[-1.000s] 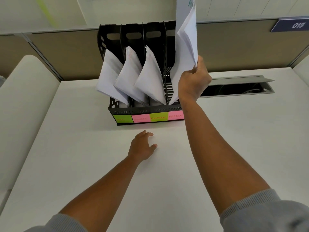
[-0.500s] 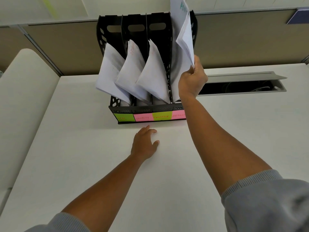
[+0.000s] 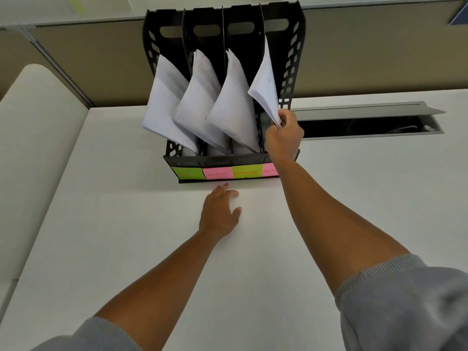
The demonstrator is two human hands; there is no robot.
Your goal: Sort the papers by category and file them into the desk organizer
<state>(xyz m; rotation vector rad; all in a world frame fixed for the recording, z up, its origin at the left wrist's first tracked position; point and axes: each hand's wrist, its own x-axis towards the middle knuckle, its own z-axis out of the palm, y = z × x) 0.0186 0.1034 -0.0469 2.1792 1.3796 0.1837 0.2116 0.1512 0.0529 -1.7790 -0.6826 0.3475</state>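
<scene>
Desk (image 3: 253,262): a white surface is filling most of the view, with a tan partition wall (image 3: 101,67) standing along its far edge.
Left hand (image 3: 219,214): it is lying palm down on the desk just in front of the organizer, fingers loosely spread and holding nothing.
Organizer (image 3: 291,59): a black four-slot file holder is standing upright at the back of the desk, its open front facing the person.
Labels: four sticky notes are running along the front lip, a green note (image 3: 188,173), a pink note (image 3: 217,172), a second green note (image 3: 247,171) and a second pink note (image 3: 269,171) partly hidden behind the right forearm; the handwriting on them is too blurred to read with certainty.
Papers in the first three slots: the first stack (image 3: 164,105), the second stack (image 3: 202,97) and the third stack (image 3: 234,102) are each leaning forward and to the left out of their slots.
Fourth stack (image 3: 264,84): these sheets are sitting in the rightmost slot, tilted like the others, with their lower corner in the right hand.
Right hand (image 3: 283,135): it is reaching over the front of the organizer and pinching the lower edge of the fourth stack between thumb and fingers.
Cable tray (image 3: 367,117): a grey flap is standing open in the desk to the right of the organizer.
Sleeves: grey cuffs are showing at the bottom of the view on both arms.
</scene>
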